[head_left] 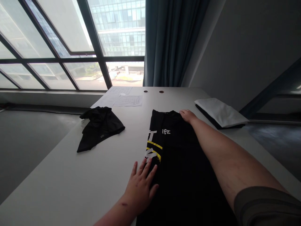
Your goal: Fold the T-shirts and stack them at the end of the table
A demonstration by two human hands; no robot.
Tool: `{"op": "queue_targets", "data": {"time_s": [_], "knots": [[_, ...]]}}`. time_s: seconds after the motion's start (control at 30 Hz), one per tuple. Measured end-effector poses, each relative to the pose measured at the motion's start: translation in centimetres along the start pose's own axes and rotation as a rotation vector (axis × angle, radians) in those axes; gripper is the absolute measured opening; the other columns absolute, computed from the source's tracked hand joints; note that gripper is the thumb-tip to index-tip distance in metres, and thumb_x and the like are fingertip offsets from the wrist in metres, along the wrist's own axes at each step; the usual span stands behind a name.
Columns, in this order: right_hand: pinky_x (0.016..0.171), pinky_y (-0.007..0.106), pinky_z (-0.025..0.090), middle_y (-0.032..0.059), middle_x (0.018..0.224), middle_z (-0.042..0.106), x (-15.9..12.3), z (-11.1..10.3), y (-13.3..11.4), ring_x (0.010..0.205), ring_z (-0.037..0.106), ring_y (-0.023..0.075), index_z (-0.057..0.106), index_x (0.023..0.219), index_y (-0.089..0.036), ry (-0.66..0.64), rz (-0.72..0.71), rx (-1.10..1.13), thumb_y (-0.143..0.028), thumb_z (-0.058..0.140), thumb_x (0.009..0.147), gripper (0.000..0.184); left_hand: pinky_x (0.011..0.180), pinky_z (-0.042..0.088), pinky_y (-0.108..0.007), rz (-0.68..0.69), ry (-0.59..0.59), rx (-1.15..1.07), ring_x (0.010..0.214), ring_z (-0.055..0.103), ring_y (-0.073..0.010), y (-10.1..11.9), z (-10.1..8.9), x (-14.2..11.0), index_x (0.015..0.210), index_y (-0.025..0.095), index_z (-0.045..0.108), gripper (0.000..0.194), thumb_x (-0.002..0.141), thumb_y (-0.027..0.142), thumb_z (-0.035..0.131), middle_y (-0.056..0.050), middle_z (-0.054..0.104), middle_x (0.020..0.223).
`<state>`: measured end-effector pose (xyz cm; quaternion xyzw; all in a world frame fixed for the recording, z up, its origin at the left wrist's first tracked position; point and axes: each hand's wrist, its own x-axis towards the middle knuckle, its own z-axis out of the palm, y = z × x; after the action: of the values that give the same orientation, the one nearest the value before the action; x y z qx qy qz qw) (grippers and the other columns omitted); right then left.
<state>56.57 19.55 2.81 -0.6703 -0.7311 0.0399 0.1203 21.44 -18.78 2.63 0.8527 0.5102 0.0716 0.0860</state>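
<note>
A black T-shirt lies on the white table, its collar end toward the far side and one side folded inward. White lettering and yellow stripes show along the folded left part, with small white letters on the chest. My left hand rests flat with fingers spread across the shirt's left edge, just below the stripes. At the far right corner, beside the collar, my right hand has its fingers closed on the fabric. The shirt's near end runs out of view at the bottom.
Another black garment lies crumpled on the left of the table. Papers lie at the far left, near two round holes in the tabletop. A folded white and black cloth sits at the right edge. A blue curtain hangs beyond.
</note>
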Motion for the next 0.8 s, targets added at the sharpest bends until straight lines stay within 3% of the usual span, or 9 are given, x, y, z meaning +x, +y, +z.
{"op": "queue_targets", "data": {"time_s": [0.1, 0.2, 0.4, 0.57, 0.67, 0.8], "knots": [[0.109, 0.038, 0.046, 0.0150, 0.137, 0.068, -3.9, -1.3, 5.2, 0.130, 0.060, 0.0259, 0.070, 0.135, -0.017, 0.017, -0.019, 0.027, -0.033, 0.032, 0.104, 0.052, 0.124, 0.021, -0.071, 0.051, 0.011, 0.041, 0.158, 0.022, -0.0398, 0.3, -0.2, 0.2, 0.160, 0.025, 0.041, 0.066, 0.098, 0.040, 0.059, -0.011, 0.030, 0.170], [0.115, 0.036, 0.042, 0.0115, 0.144, 0.064, -7.0, -0.8, 7.4, 0.136, 0.056, 0.0223, 0.065, 0.142, -0.017, 0.046, -0.061, 0.060, -0.031, 0.028, 0.105, 0.054, 0.124, 0.028, -0.062, 0.151, -0.020, 0.014, 0.156, 0.028, -0.0360, 1.8, -0.9, 1.1, 0.155, 0.026, 0.046, 0.060, 0.099, 0.040, 0.059, -0.008, 0.036, 0.168], [0.124, 0.039, 0.032, 0.0006, 0.153, 0.057, -7.1, 1.3, 7.9, 0.145, 0.047, 0.0216, 0.056, 0.151, -0.024, -0.005, -0.152, 0.100, -0.029, 0.028, 0.107, 0.053, 0.102, 0.048, -0.042, 0.518, -0.188, -0.040, 0.125, 0.060, -0.0252, 9.0, -3.0, 5.5, 0.137, 0.027, 0.060, 0.038, 0.102, 0.040, 0.054, -0.004, 0.059, 0.150], [0.123, 0.047, 0.031, 0.0037, 0.156, 0.054, -6.5, 1.6, 8.8, 0.151, 0.039, 0.0258, 0.053, 0.154, -0.021, -0.066, -0.182, 0.063, -0.021, 0.031, 0.105, 0.053, 0.086, 0.051, -0.038, 0.883, -0.194, 0.022, 0.097, 0.069, -0.0183, 16.4, -1.5, 8.9, 0.144, 0.031, 0.056, 0.041, 0.105, 0.039, 0.050, -0.001, 0.052, 0.156], [0.123, 0.050, 0.029, 0.0043, 0.159, 0.051, -6.4, 1.8, 9.0, 0.153, 0.037, 0.0268, 0.049, 0.156, -0.021, -0.087, -0.184, 0.051, -0.021, 0.029, 0.106, 0.054, 0.077, 0.050, -0.038, 0.953, -0.231, 0.067, 0.085, 0.070, -0.0177, 19.1, -0.1, 10.0, 0.142, 0.034, 0.058, 0.038, 0.104, 0.034, 0.051, -0.001, 0.062, 0.142], [0.124, 0.049, 0.027, 0.0029, 0.161, 0.048, -6.1, 2.1, 9.1, 0.154, 0.034, 0.0252, 0.048, 0.157, -0.024, -0.099, -0.175, 0.071, -0.023, 0.026, 0.108, 0.054, 0.066, 0.047, -0.038, 0.941, -0.313, 0.079, 0.075, 0.066, -0.0189, 19.9, 0.2, 10.6, 0.115, 0.028, 0.069, 0.019, 0.101, 0.029, 0.056, -0.001, 0.068, 0.099]]}}
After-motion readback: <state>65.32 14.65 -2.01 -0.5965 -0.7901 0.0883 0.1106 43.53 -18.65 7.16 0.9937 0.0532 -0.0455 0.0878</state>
